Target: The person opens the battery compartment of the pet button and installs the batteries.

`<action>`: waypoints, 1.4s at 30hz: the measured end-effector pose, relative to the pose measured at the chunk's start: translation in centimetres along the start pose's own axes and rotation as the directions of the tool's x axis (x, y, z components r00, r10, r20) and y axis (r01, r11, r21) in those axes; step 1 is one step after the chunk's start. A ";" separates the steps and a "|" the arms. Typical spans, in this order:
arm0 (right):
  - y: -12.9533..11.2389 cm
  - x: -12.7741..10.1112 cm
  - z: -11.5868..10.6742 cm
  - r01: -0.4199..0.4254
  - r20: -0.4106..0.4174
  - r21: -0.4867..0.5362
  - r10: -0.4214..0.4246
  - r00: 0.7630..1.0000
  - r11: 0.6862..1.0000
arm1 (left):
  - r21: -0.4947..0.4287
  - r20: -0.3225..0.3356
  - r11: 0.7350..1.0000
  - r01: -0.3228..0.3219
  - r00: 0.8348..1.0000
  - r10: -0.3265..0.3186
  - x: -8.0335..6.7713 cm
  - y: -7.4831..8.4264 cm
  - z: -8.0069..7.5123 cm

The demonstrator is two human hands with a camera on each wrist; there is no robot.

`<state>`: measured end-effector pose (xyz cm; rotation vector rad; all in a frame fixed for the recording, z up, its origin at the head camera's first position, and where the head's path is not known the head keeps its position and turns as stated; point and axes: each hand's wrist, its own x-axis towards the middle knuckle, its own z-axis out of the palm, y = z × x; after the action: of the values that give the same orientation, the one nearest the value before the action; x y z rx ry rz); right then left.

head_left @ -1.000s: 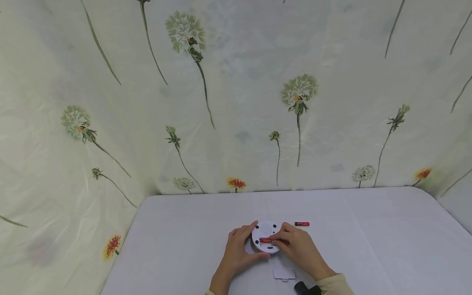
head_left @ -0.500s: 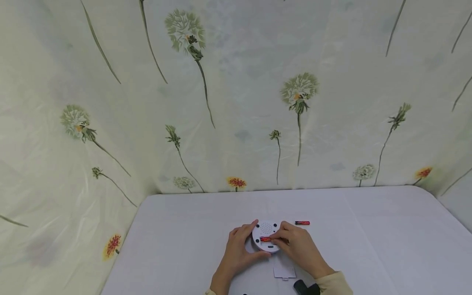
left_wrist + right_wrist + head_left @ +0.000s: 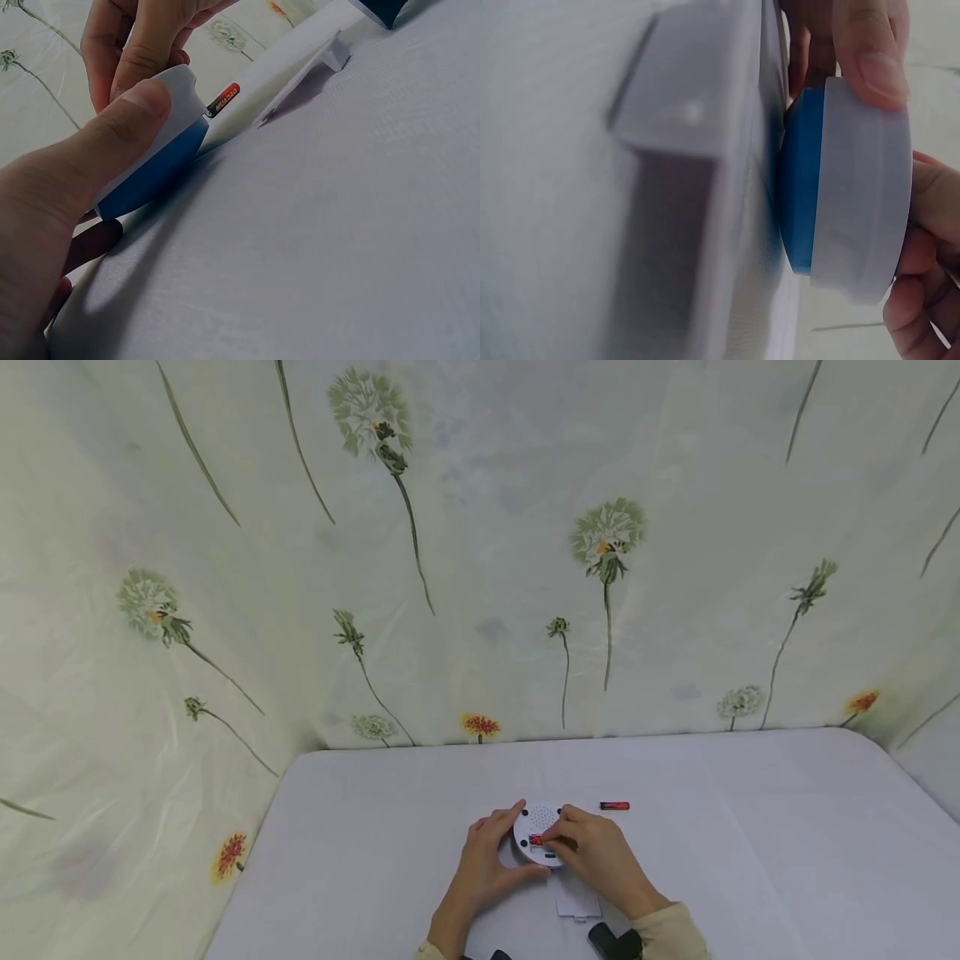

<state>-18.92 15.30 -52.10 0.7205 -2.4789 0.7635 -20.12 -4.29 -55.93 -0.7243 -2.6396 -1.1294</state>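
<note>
Under right fingers [image 3: 576, 815], battery [image 3: 536, 840] in white device [image 3: 542, 817].

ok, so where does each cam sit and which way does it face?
Head: on the head, facing forward and down at the table and round device; left hand, right hand and sleeves show.
Left wrist: on that wrist, facing the device's side; parts of both hands show.
Right wrist: on that wrist, also facing the device's side; fingers of both hands show.
Shared: both wrist views show its white-and-blue side.
</note>
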 end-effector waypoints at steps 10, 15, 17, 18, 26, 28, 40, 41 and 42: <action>0.5 0.1 -0.4 -0.067 0.079 0.114 0.058 0.995 0.991 | -0.012 0.013 1.000 0.004 1.000 -0.004 0.2 -0.1 0.0; 1.5 0.0 -1.2 -0.108 0.080 0.196 0.094 0.992 0.975 | 0.000 0.027 1.000 0.014 1.000 -0.014 0.1 -0.2 0.3; 2.2 -0.1 -1.6 -0.117 0.059 0.197 0.107 0.992 0.973 | 0.009 0.031 1.000 0.013 0.999 -0.014 0.1 -0.3 0.4; 2.6 -0.1 -1.9 -0.125 0.048 0.195 0.117 0.992 0.973 | 0.013 0.033 1.000 0.015 0.999 -0.015 0.2 -0.4 0.4; 5.7 -0.9 -3.6 -0.263 -0.004 0.136 0.266 0.964 0.955 | 0.023 0.041 0.999 0.043 0.998 -0.044 0.2 -0.1 0.2; 6.2 -1.0 -3.7 -0.292 -0.002 0.115 0.295 0.956 0.949 | 0.025 0.045 0.999 0.048 0.998 -0.049 0.1 -0.1 0.2; 7.8 -1.9 -3.0 -0.383 0.159 -0.046 0.385 0.909 0.923 | 0.005 0.047 0.998 0.063 0.997 -0.063 0.1 -0.2 0.3; 7.8 -1.9 -3.0 -0.384 0.157 -0.056 0.388 0.908 0.922 | 0.001 0.047 0.998 0.062 0.997 -0.062 0.1 -0.2 0.3; 7.8 -1.9 -2.9 -0.383 0.151 -0.066 0.389 0.909 0.921 | -0.001 0.047 0.998 0.063 0.997 -0.063 0.1 -0.2 0.3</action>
<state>-21.31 23.30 -53.92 0.2841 -2.8203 0.8219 -20.28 -4.14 -56.22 -0.6808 -2.7190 -1.1451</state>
